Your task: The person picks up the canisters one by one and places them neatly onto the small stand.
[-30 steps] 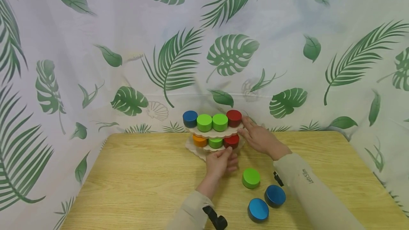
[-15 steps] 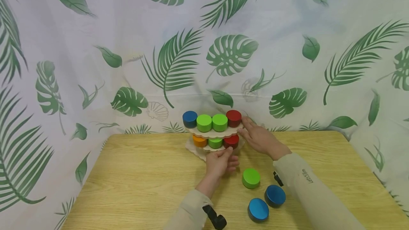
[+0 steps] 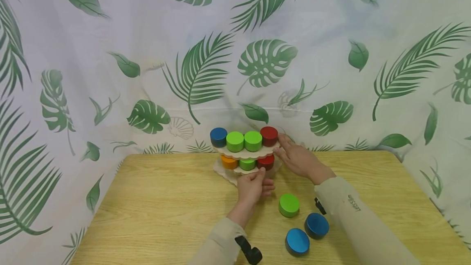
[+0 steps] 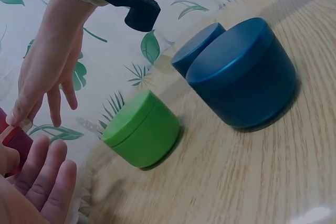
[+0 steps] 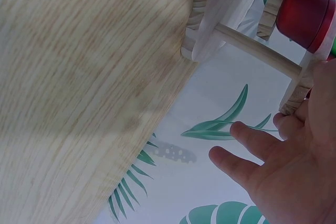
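Observation:
A tiered pale wooden stand (image 3: 248, 154) with scalloped edges holds round tins at the back of the table. On its upper tier sit a blue tin (image 3: 218, 137), two light green tins (image 3: 235, 141) and a red tin (image 3: 269, 136). Below are an orange tin (image 3: 229, 162), a green tin (image 3: 247, 164) and another red tin (image 3: 265, 162). The fingertips of my left hand (image 3: 251, 189) touch the front of that lower red tin; its other fingers extend loosely. My right hand (image 3: 299, 159) rests its fingers against the upper tier's right edge, thumb partly hidden.
A loose green tin (image 3: 289, 205) and two blue tins (image 3: 297, 242) stand on the wooden table (image 3: 158, 212) between the forearms. Behind the stand hangs a white cloth (image 3: 206, 19) printed with green leaves, close to the table's back edge.
My left fingertips and the lower red tin have shifted very slightly towards the stand. The right hand and the loose tins stay where they were.

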`<state>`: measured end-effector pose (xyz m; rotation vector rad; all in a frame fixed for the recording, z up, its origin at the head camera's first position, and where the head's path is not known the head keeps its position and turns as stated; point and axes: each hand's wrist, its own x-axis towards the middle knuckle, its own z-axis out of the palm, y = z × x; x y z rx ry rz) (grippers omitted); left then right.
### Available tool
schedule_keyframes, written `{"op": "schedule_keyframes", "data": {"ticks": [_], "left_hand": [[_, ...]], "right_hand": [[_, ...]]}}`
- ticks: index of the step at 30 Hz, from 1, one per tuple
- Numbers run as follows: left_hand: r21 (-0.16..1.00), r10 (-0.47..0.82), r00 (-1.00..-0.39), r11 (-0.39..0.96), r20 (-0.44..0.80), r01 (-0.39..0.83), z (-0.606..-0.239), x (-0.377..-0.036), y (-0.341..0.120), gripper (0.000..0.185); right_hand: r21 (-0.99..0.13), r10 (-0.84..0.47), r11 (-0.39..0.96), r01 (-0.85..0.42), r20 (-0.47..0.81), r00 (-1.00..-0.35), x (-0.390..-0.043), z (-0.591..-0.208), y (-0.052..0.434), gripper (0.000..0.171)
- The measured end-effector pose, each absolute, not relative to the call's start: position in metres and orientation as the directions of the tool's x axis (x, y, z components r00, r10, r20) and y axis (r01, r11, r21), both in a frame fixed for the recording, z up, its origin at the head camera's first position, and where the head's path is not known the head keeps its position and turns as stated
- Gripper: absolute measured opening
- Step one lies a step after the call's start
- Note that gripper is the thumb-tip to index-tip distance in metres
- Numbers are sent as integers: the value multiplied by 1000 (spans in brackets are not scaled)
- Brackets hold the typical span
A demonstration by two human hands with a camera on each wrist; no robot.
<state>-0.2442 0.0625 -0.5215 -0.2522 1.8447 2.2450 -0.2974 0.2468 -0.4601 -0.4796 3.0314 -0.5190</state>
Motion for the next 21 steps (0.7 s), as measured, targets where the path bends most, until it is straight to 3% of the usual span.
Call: {"op": "schedule_keyframes", "data": {"ticks": [15, 21], "left_hand": [[958, 65, -979, -203, -193, -203, -525, -240, 63, 33], [986, 159, -983, -124, -89, -109, -531, -235, 60, 33]], "right_hand": [[-332, -302, 897, -291, 21, -953, -297, -460, 247, 71], [-329, -308, 895, -300, 28, -951, -297, -460, 248, 71]]}}
